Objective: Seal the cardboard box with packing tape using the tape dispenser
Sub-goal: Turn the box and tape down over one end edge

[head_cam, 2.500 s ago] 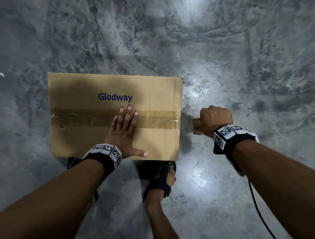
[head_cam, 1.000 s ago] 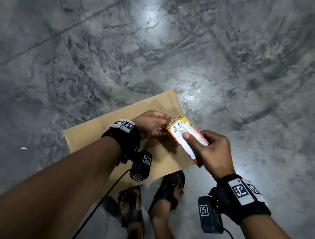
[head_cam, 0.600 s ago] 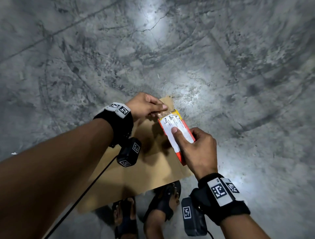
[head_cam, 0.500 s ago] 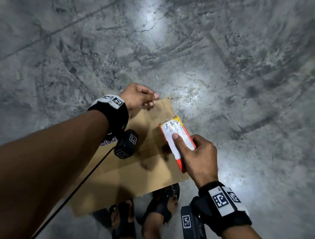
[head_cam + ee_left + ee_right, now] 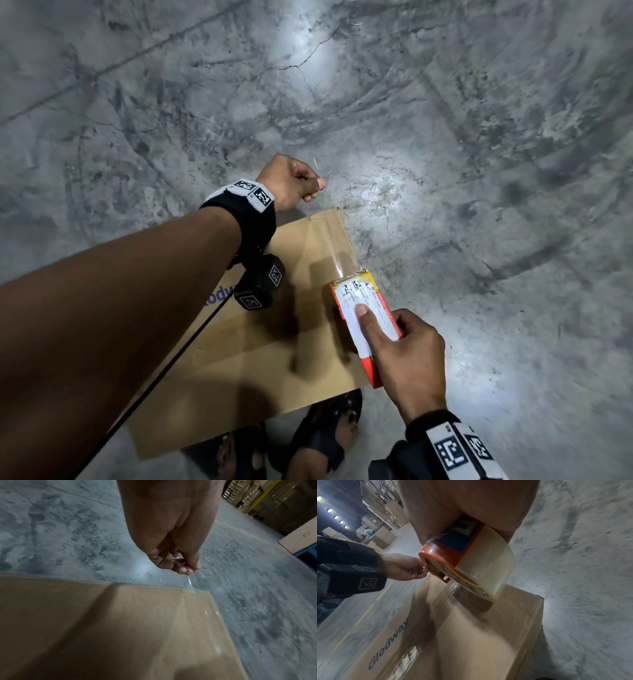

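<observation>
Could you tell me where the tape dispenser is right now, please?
In the head view the tape dispenser is held in the right hand, just above the right-hand end of the cardboard box, with clear tape running from it toward the left hand.

Matt brown cardboard box [image 5: 260,349]; glossy clear plastic tape [image 5: 489,566] on an orange plastic tape dispenser [image 5: 363,315] with paper label; rough, mottled grey concrete floor [image 5: 479,171].

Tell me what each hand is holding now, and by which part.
The right hand grips the tape dispenser around its body, index finger on its label. The left hand pinches the free end of the clear tape, past the cardboard box.
</observation>
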`<state>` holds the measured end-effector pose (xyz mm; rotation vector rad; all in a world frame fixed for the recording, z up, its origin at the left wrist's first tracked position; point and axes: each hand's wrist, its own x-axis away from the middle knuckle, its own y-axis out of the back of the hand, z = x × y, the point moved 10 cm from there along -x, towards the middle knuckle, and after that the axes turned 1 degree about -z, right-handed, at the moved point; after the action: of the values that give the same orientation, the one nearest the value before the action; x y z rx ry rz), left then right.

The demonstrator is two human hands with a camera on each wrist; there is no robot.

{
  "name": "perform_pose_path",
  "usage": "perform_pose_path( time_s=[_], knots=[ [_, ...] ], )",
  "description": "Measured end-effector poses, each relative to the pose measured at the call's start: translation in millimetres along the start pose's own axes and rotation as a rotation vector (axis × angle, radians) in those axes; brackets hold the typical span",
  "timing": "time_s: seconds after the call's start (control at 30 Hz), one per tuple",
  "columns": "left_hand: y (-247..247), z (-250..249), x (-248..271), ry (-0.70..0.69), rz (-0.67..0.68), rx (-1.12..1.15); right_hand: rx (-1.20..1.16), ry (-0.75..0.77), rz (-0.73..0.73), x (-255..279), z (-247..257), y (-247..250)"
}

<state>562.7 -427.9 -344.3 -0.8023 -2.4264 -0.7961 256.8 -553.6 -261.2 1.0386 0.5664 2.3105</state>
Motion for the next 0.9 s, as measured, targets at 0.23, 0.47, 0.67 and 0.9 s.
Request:
perform_pose_path(
  time_s=[0.23,0.47,0.67,0.9],
  knots=[
    [3,7,-2,0.021,-0.007,-0.01,0.009,-0.024,0.021,-2,1,-2],
    [-1,13,0,0.035,-0.022,0.006,0.009,-0.014,0.026,-1,2,-3],
    [-11,30,0,0.094,-0.103,-0.03,-0.019,-0.016,0.03,-4,4,-5],
    [-20,34,7,0.121,-0.115,-0.206,-0.048,-0.022,0.024,-7,-1,-5]
  ],
)
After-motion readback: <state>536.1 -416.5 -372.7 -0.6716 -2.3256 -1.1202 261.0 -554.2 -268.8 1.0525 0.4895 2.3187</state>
